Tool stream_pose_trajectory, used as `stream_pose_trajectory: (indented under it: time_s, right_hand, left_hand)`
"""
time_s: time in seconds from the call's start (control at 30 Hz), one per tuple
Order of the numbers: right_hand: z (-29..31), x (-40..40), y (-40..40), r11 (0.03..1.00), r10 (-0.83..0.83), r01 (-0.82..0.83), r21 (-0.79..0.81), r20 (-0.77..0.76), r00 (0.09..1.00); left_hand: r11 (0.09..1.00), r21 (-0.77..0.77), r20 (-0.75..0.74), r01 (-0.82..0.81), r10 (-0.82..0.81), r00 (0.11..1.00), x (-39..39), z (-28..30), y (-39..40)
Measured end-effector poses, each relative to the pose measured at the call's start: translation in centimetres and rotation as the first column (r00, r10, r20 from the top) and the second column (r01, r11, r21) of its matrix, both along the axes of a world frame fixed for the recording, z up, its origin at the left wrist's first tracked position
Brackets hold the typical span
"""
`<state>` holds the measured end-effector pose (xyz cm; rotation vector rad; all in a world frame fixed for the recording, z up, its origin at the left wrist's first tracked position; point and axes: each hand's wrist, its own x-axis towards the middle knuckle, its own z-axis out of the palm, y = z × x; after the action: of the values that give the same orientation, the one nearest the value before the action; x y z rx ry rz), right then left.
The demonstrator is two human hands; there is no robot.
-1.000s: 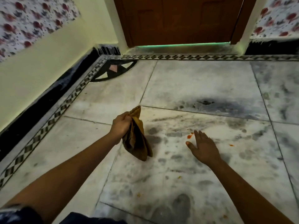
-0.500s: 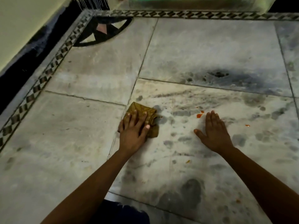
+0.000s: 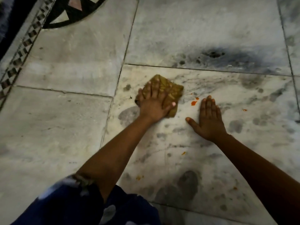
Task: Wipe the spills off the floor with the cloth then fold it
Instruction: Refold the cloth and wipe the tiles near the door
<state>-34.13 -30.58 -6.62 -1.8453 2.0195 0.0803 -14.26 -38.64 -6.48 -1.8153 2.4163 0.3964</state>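
Mustard-brown cloth (image 3: 168,90) lies bunched on the marble floor (image 3: 65,127), just right of a tile seam, and the person's left hand (image 3: 154,103) presses flat on top of it, fingers spread and pointing away. The palm covers the near half of the fabric, so I cannot make out how it is folded or crumpled beneath; only the far edge and the right-hand corner stick out. It is pinned under the palm rather than gripped.

The right hand (image 3: 209,117) rests beside it, released, palm down on the bare stone, fingers together and thumb out to the left, holding nothing.

Between the two hands, just ahead of the right fingertips, sits an orange-red spill (image 3: 194,102), apart from the cloth. A smaller fleck (image 3: 244,110) lies off to the right, and more orange specks (image 3: 183,153) dot the slab nearer the person.

A dark blue patterned sleeve (image 3: 78,203) blurs the lower left. The inlaid border (image 3: 24,44) along the wall is cut off at the top left, as is the right forearm at the bottom corner.
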Motion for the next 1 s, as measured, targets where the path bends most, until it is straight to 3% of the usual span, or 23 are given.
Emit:
stream_pose_trajectory:
  time_s: [0.1,0.17,0.33,0.43,0.53,0.63,0.73,0.83,0.93,1.0]
  right_hand:
    - [-0.3,-0.1,0.0,1.0,0.019,-0.019,-0.011,-0.01,1.0]
    - [-0.6,-0.2,-0.1,0.999,0.015,-0.015,-0.03,-0.003,1.0]
    - [-1.1,-0.3,0.0,0.999,0.015,-0.014,-0.052,0.002,1.0]
    - [-0.8,-0.3,0.0,0.999,0.021,-0.021,-0.046,0.009,1.0]
    - [-0.5,-0.1,0.1,0.999,0.023,-0.023,-0.031,0.006,1.0]
    - [-0.4,-0.2,0.1,0.999,0.022,-0.022,-0.034,0.002,1.0]
    - [-0.6,-0.2,0.0,0.999,0.023,-0.022,-0.039,0.011,1.0]
    - [-0.8,-0.3,0.1,0.998,0.021,-0.019,-0.058,0.019,1.0]
    - [-0.7,-0.3,0.2,0.998,0.024,-0.022,-0.059,0.031,0.999]
    - [-0.6,-0.3,0.2,0.998,0.022,-0.02,-0.065,0.035,0.999]
  left_hand:
    - [0.988,-0.1,-0.027,0.115,-0.118,0.993,3.2,-0.6,6.3]
    - [0.989,-0.115,-0.041,0.092,-0.098,0.994,6.8,-0.7,8.0]
    - [0.972,-0.081,0.009,-0.22,0.222,0.975,8.3,0.1,1.9]
    - [0.955,0.006,0.004,-0.296,0.296,0.955,4.9,0.2,-2.8]
    - [0.989,0.015,0.027,-0.148,0.147,0.989,2.7,-0.2,-0.7]
    - [0.996,-0.089,-0.023,0.019,-0.021,1.0,4.5,-0.4,6.7]
    - [0.988,-0.149,-0.028,0.048,-0.053,0.998,9.3,-0.7,11.7]
    - [0.986,-0.111,-0.02,-0.124,0.122,0.992,11.6,-0.4,9.3]
    - [0.93,-0.061,-0.034,-0.363,0.362,0.932,9.7,0.0,2.6]
    - [0.925,-0.011,-0.027,-0.38,0.38,0.925,7.7,0.3,-0.9]
